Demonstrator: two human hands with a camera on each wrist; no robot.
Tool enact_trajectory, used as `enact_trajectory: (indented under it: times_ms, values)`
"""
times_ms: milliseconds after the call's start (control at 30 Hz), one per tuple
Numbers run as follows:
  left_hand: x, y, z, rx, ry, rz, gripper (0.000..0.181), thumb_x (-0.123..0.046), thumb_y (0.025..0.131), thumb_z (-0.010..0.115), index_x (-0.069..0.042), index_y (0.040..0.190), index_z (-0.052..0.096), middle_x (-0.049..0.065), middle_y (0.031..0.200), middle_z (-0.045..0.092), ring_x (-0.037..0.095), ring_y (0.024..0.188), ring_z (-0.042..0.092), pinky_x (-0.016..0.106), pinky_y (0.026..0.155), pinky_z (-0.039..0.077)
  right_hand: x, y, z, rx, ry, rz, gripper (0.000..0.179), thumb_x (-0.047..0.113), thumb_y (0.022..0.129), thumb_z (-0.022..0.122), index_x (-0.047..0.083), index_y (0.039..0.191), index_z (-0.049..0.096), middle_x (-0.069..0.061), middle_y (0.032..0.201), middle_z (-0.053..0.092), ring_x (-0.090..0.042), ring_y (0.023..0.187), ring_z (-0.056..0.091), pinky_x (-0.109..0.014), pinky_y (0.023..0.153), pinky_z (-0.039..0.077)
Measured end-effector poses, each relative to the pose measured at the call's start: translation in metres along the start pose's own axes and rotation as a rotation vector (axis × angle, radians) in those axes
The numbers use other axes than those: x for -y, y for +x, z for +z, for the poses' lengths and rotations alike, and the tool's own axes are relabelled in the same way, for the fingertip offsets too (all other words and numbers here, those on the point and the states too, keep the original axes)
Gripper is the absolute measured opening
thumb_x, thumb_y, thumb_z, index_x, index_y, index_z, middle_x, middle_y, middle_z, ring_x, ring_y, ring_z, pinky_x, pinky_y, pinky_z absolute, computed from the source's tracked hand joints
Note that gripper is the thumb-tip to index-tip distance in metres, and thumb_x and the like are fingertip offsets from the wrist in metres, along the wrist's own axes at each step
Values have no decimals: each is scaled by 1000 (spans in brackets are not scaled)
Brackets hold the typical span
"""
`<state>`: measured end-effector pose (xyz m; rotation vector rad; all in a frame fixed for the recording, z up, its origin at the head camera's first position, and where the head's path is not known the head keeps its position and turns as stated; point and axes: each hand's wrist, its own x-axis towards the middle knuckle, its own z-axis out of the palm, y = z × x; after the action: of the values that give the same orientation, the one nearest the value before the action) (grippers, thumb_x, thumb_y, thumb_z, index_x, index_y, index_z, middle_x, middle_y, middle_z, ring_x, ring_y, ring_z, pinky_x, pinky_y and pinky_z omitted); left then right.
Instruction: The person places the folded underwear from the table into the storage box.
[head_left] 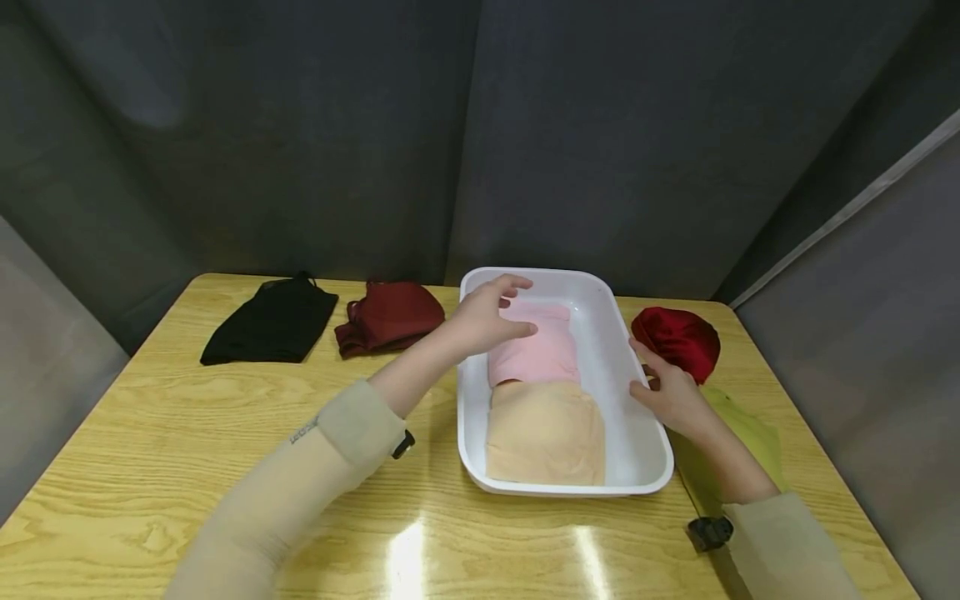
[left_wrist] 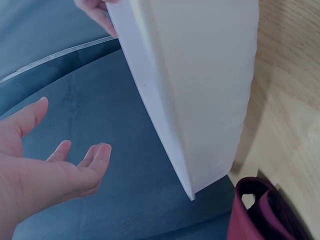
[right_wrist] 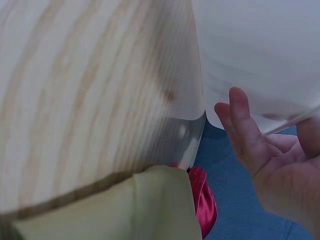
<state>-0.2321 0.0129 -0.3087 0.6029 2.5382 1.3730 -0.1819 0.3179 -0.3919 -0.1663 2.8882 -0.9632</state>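
Note:
A white plastic tub (head_left: 630, 433) stands on the table, with a folded pink garment (head_left: 536, 350) at its far end and a folded beige garment (head_left: 546, 433) at its near end. Over the tub's left side hovers my left hand (head_left: 491, 318), fingers spread and loosely bent, holding nothing. In the left wrist view that hand (left_wrist: 55, 165) is apart from the tub's wall (left_wrist: 200, 90). My right hand (head_left: 671, 396) grips the tub's right rim. Its fingers (right_wrist: 245, 120) lie along the outer wall, and the thumb reaches over the edge.
Left of the tub lie a dark red garment (head_left: 393, 315) and a folded black garment (head_left: 273, 323) with thin straps. A shiny red satin cloth (head_left: 678, 337) and a yellow-green cloth (head_left: 750, 433) lie to the right, the latter partly under my right forearm. Grey curtains (head_left: 337, 150) enclose the table.

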Motion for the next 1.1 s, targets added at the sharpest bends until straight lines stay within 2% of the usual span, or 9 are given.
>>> enact_trajectory:
  times_ms: [333, 567, 1100]
  values:
    - [0, -21, -20, -74, -52, 56, 57, -20, 84, 71, -15, 135, 47, 9, 133, 50, 23, 118, 49, 39, 102, 43, -2, 1, 0, -14, -18, -13, 64, 11, 91, 54, 4, 148, 25, -31, 121, 56, -30, 90, 61, -42, 74, 57]
    - [4, -34, -35, -142, -65, 78, 57, -22, 84, 72, -16, 135, 47, 7, 133, 51, 24, 120, 49, 40, 102, 43, -3, 1, 1, -17, -12, -21, 64, 11, 92, 54, 4, 148, 25, -31, 121, 56, -32, 91, 61, -42, 74, 57]
    - [28, -58, -74, -308, -158, 20, 62, -29, 82, 74, -21, 137, 46, 4, 137, 48, 21, 126, 44, 41, 104, 40, -3, 3, 3, -17, -3, -19, 64, 11, 92, 54, 4, 149, 25, -31, 122, 56, -32, 93, 61, -41, 73, 57]
